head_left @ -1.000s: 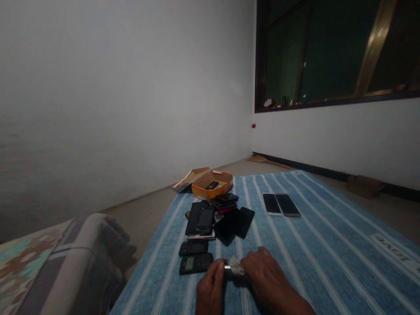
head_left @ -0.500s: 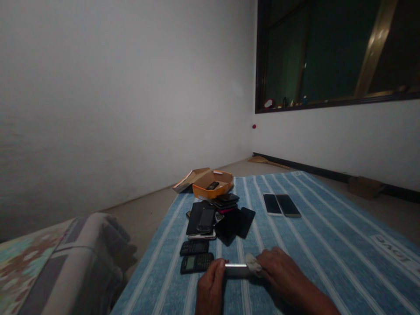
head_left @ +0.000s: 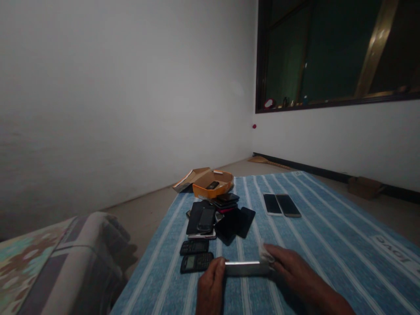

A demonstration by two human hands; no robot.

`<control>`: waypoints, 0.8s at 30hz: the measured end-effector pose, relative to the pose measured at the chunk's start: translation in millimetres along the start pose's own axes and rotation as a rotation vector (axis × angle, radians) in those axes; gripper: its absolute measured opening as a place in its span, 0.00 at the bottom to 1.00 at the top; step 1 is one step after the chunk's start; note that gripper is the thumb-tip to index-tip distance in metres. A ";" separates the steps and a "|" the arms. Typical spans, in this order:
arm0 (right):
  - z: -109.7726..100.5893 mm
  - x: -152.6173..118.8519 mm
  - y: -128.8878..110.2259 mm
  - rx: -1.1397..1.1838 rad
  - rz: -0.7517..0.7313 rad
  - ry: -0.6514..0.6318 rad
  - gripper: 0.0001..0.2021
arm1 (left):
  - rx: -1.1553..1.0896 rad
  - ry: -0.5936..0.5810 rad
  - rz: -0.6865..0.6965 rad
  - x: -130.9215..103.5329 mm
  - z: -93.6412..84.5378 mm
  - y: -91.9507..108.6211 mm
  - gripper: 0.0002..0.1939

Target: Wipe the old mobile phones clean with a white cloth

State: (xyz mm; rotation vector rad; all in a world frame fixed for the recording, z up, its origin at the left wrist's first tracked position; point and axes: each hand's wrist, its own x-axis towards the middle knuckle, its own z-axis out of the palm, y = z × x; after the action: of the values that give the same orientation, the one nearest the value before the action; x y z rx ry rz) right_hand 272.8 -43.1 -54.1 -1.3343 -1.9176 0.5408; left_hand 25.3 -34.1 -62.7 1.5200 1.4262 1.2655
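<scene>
head: two hands [head_left: 210, 283] [head_left: 293, 264], one held phone [head_left: 246, 268]

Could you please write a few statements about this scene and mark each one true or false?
1. The left hand grips a slim, dark, silver-edged device. True.
2. The right hand is empty. False: it holds a crumpled whitish wad.
3. A small dark phone lies inside the open orange cardboard box. True.
4. The flat white-edged phone lies on bare floor. False: the phone lies on the blue-and-white striped cloth.
5. A black keypad phone with a greenish screen lies near the left hand. True.
</scene>
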 end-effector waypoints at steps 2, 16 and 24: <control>1.1 1.6 0.0 -0.038 -0.006 0.058 0.19 | 0.010 0.004 -0.002 -0.2 0.3 1.4 0.27; 89.6 11.5 -32.4 -0.457 -0.282 0.430 0.12 | -0.017 0.017 0.020 -1.7 4.6 5.1 0.25; 102.6 18.2 -49.9 -0.461 -0.291 0.293 0.07 | -0.051 0.014 0.028 0.7 4.6 -4.3 0.25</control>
State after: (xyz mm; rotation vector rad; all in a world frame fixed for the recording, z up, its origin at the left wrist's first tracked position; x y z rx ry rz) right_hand 160.4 -38.5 -80.3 -1.2851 -2.0031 -0.2459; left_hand 28.3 -32.0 -67.9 1.5049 1.3754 1.3213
